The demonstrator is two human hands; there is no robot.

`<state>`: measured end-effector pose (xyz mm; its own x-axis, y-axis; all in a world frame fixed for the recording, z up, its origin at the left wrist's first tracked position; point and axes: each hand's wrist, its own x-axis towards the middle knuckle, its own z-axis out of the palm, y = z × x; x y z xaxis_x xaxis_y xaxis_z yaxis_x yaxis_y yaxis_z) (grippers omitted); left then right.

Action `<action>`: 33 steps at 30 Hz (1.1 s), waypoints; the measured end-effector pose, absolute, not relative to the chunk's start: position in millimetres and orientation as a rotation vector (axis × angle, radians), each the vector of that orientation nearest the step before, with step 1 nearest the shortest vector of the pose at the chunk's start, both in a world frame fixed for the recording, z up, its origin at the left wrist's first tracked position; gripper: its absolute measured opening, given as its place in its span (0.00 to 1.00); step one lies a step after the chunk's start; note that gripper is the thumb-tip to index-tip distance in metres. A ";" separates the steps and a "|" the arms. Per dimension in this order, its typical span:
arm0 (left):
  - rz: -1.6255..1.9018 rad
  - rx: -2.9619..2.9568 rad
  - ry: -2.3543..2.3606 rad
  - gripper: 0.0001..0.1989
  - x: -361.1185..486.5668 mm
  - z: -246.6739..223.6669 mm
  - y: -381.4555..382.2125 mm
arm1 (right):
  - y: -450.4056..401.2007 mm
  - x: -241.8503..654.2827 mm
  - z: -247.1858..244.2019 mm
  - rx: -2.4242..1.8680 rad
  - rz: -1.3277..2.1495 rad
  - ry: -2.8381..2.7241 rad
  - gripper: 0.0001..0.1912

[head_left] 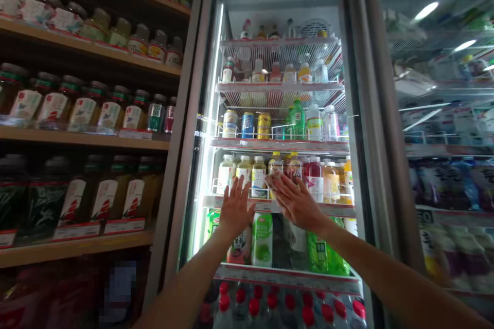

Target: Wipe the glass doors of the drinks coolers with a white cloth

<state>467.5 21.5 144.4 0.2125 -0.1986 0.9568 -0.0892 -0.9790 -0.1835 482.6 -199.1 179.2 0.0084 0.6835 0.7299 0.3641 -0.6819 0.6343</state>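
Observation:
My right hand (299, 203) presses a crumpled, patterned cloth (274, 179) under its fingers, against or just in front of the glass door (281, 5) of an upright drinks fridge. To its left, my left hand (236, 211) is raised open with the fingers spread and nothing in it. It is near the glass; I cannot tell whether it touches. Behind the glass, level with both hands, stands a row of bottles (258, 177) on a wire-fronted shelf. My forearms cover part of the lower shelf, where green cartons (262, 241) and bottles stand.
Wooden shelves (96, 136) with rows of jars and bottles run along the left. A metal door frame (380, 113) separates this fridge from another glass door on the right. Red-capped bottles (272, 300) fill the bottom of the fridge.

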 end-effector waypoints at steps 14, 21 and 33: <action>-2.128 -2.561 1.089 0.21 467.4 164.1 -59.7 | -205.0 489.8 151.9 2.198 1.681 1.217 0.28; -2.370 -2.583 0.922 0.20 486.5 162.8 -96.2 | -262.4 501.1 143.5 2.129 1.984 1.095 0.30; -2.285 -2.187 0.811 0.10 495.5 199.9 -12.3 | -294.2 523.7 131.6 2.230 2.187 0.599 0.33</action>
